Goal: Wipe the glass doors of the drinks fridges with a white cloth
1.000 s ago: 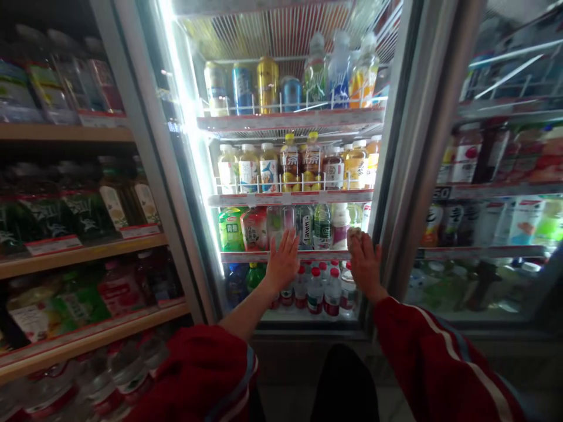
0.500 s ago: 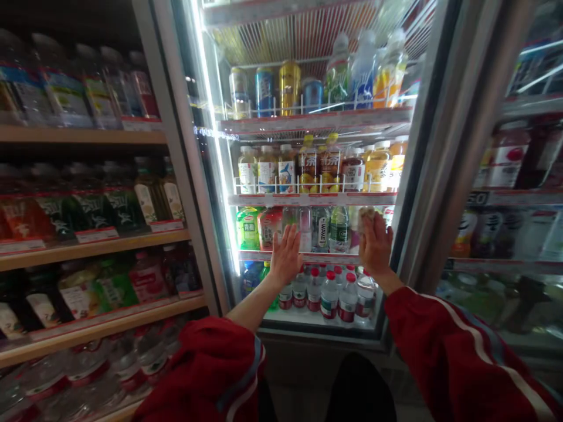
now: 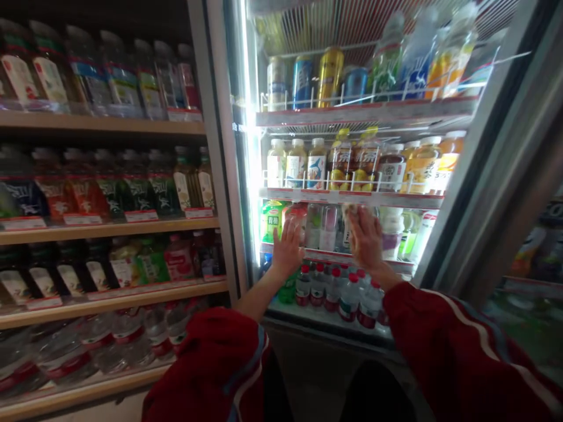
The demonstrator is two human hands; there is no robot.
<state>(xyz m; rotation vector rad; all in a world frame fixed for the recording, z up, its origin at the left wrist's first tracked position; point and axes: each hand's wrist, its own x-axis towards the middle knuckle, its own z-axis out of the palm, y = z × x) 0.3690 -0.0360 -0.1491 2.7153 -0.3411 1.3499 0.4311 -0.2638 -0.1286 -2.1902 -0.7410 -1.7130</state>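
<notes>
I face a lit drinks fridge (image 3: 444,202) with a glass door. My left hand (image 3: 288,249) lies flat against the glass, fingers spread, in front of a red-labelled bottle (image 3: 295,215) on the third shelf. My right hand (image 3: 366,237) is pressed to the glass a hand's width to the right, at the same height. A small pale wad (image 3: 350,210), perhaps a cloth, shows at its fingertips, but it is blurred. Both arms wear red sleeves with white stripes. Small water bottles with red caps (image 3: 334,290) stand on the shelf below my hands.
Wooden shelves (image 3: 109,230) packed with bottled drinks fill the left side. The fridge's metal door frame (image 3: 497,176) slants down the right, with another glass case (image 3: 532,252) behind it. Cans and bottles line the upper fridge shelves (image 3: 365,111).
The view has swung to the right and closer. My right hand has slid left across the glass, away from the door frame. My left hand has shifted slightly left and stays flat.
</notes>
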